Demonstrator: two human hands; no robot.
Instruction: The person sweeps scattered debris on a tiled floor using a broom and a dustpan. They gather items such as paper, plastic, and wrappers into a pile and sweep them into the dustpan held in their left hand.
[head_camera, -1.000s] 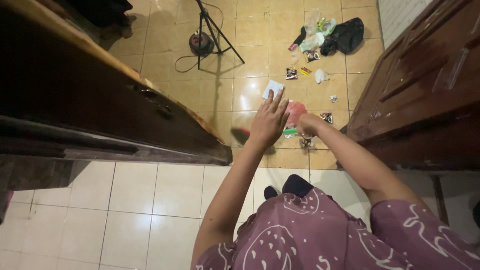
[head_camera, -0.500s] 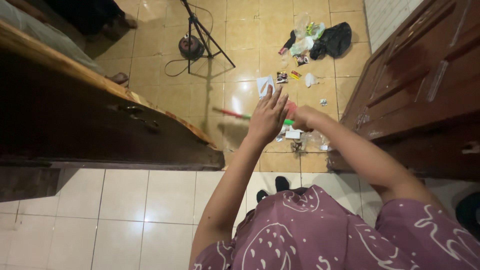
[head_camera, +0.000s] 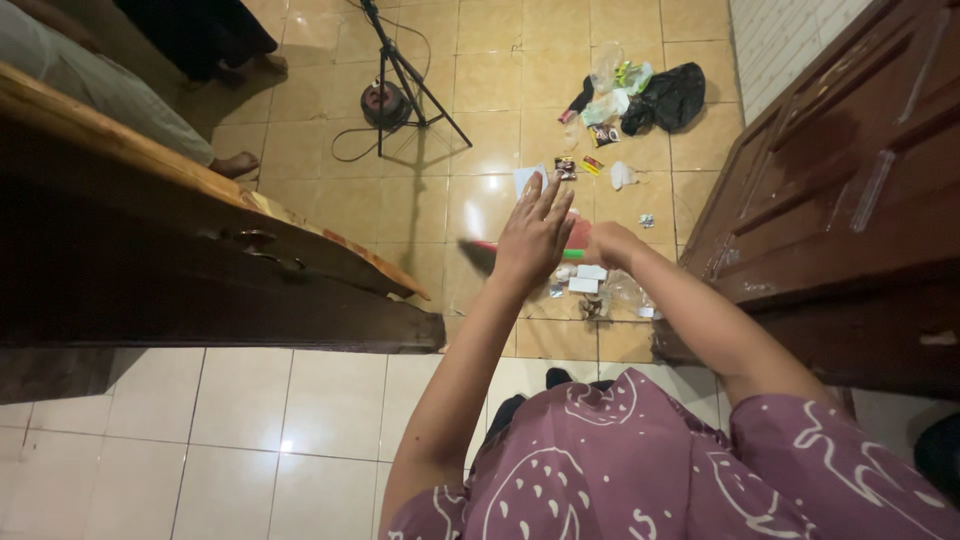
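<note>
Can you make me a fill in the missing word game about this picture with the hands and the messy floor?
1. The right hand is closed around a thin stick that is red and ____.
2. The left hand has its fingers spread ____.
3. The plastic bag on the tiled floor is coloured ____.
4. The stand on the floor has ____ legs.

Missing words: green; open; black; three
</note>
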